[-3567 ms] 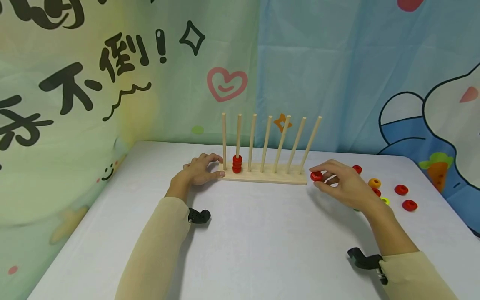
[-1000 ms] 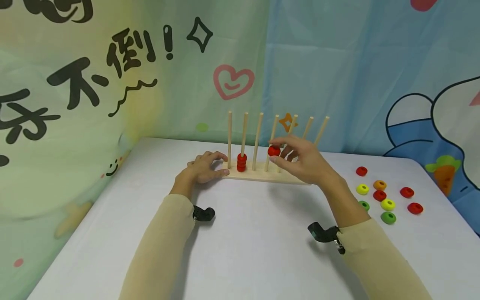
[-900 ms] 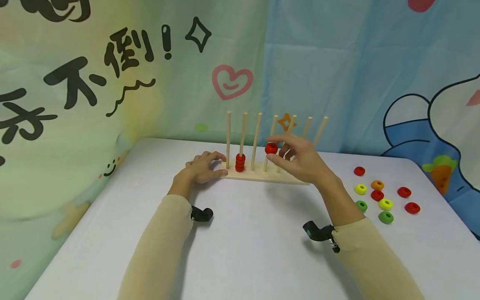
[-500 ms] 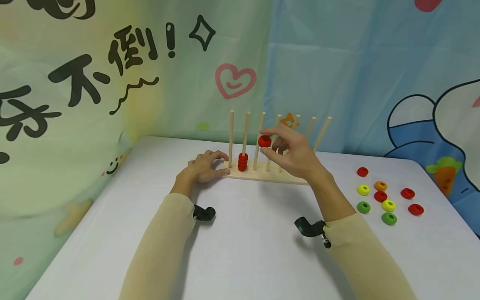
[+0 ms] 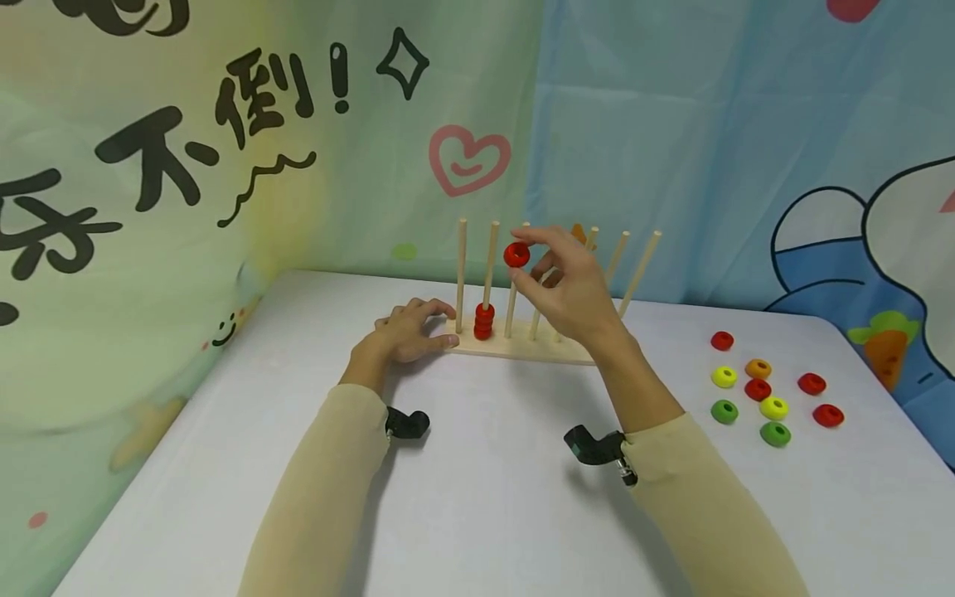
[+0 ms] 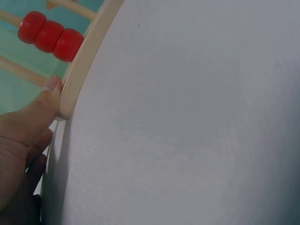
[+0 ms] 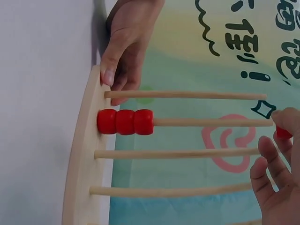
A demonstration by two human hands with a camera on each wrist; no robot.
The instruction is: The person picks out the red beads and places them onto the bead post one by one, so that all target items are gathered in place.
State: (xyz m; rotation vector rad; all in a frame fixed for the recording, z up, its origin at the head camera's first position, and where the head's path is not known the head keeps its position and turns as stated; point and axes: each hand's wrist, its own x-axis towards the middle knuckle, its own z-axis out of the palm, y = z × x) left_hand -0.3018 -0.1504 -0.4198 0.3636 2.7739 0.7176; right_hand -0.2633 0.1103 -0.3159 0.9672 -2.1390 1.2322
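A wooden bead stand with several upright pegs sits at the back middle of the table. Three red beads are stacked on its second peg from the left. My left hand holds the stand's left end, the thumb against the base and the other fingers behind it. Between thumb and index finger, my right hand pinches a red bead. It is raised in front of the upper part of the third peg in the head view. In the right wrist view, it is beside the second peg's tip, partly hidden by fingers.
Loose beads lie on the table's right side: red, yellow, green and orange. A printed curtain hangs behind the white table.
The right hand has brought the red bead from beyond the stand's right end leftward and up toward the left pegs. My left hand stays at the stand's left end.
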